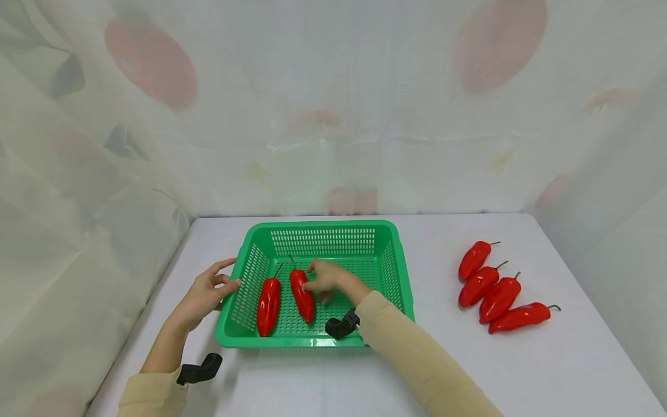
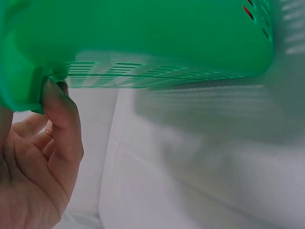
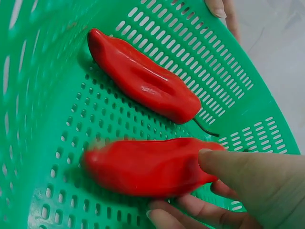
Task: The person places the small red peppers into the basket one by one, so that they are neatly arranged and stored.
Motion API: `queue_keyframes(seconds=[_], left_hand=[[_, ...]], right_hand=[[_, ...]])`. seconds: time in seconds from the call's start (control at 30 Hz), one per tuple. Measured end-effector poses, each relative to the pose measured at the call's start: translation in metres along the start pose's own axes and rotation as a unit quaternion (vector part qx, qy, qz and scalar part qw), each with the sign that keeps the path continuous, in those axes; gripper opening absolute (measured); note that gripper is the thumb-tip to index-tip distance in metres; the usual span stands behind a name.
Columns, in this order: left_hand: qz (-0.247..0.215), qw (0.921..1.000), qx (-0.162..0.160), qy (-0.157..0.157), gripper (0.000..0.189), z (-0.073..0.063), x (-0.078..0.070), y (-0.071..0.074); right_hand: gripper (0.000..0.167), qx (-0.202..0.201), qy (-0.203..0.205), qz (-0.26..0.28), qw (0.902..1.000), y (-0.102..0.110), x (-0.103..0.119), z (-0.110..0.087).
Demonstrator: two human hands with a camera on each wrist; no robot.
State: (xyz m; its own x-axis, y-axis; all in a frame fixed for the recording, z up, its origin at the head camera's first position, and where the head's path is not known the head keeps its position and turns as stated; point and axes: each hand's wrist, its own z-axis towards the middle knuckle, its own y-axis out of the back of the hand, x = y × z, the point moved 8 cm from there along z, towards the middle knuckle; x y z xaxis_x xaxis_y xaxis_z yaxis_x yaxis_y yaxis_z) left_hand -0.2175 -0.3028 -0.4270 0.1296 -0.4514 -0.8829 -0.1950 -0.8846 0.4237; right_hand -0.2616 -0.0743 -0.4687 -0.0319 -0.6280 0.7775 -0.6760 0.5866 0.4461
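Pale curtain [image 1: 396, 87] with faded red prints backs the white surface [image 1: 531, 376], and from where I stand the head view takes in the whole job. Four loose red peppers [image 1: 500, 299] lie on the surface to the right, well apart from the green basket [image 1: 318, 342]. Inside it, one red pepper [image 1: 268, 307] lies untouched near the left wall; a second pepper [image 1: 302, 296], just beside it, is in the right hand [image 1: 329, 279]. I take the step to be arranging this one; next seems to call for settling it flat and loosening the pinch. That forearm reaches over the near rim, wrist bent leftward.

From the left wrist, the left hand [image 2: 43, 157] holds the basket's rim, one digit pressed against its edge, the others bent behind; it seems to be steadying things.

From the right wrist, the thumb [image 3: 217, 160] presses the second pepper near its stem end, the fingers half-curled along its other side. Its tip is blurred, and I can't tell whether it fully rests on the base.
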Motion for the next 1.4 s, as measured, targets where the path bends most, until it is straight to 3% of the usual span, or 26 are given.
queue_keyframes(seconds=[0.33,0.8,1.4], left_hand=[[0.001,1.0,0.001,0.0,0.064,-0.001,-0.001,-0.002],[0.009,1.0,0.002,0.003,0.064,0.001,0.002,0.0],[0.01,1.0,-0.003,0.0,0.063,0.002,0.001,0.0]], right_hand=[[0.058,0.009,-0.012,0.004,0.9999,-0.006,-0.002,0.004],[0.057,0.048,0.011,0.003,0.9988,-0.017,0.005,0.007],[0.051,0.067,-0.006,-0.024,0.9975,-0.024,0.005,0.009]])
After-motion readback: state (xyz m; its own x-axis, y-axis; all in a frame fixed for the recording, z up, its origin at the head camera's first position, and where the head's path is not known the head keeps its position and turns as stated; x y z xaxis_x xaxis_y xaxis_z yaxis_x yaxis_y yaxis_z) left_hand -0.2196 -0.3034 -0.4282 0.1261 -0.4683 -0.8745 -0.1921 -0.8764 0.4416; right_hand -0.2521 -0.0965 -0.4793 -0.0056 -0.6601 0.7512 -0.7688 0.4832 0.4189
